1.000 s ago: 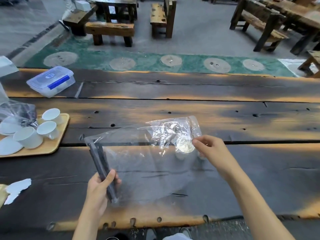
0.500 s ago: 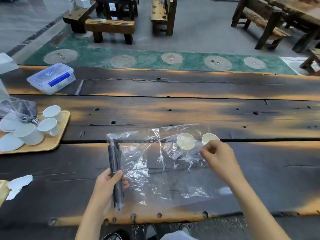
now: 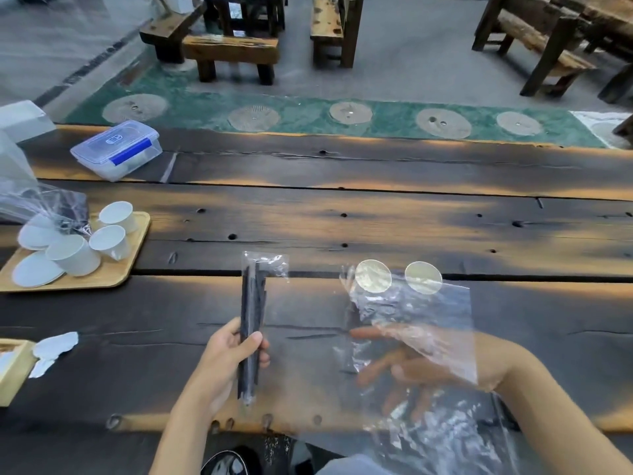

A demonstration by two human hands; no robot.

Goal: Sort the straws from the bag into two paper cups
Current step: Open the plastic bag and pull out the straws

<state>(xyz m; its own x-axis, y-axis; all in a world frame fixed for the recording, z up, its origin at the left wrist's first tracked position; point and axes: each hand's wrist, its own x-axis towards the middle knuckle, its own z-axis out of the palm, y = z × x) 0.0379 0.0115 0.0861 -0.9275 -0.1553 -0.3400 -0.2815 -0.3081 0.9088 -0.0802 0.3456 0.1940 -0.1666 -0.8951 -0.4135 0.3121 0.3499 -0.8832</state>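
Observation:
My left hand (image 3: 227,358) grips a bundle of black straws (image 3: 252,317) in a thin clear wrapper, held upright above the table's near edge. To its right my right hand (image 3: 421,368) holds the large clear plastic bag (image 3: 421,323), which drapes over the fingers so the hand shows through the film. Two paper cups stand on the table just beyond the bag, their round rims seen through its top edge: one cup (image 3: 372,275) on the left, the other cup (image 3: 423,278) on the right.
A wooden tray (image 3: 113,272) at the left holds several white cups and lids under a crumpled clear bag (image 3: 41,207). A lidded plastic box (image 3: 118,154) sits at the far left. Torn white paper (image 3: 54,346) lies near a wooden box corner (image 3: 13,368). Benches stand beyond the table.
The straw bundle has come out of the big bag and stands upright in my left hand. My right hand has carried the bag off to the right and slipped under the film.

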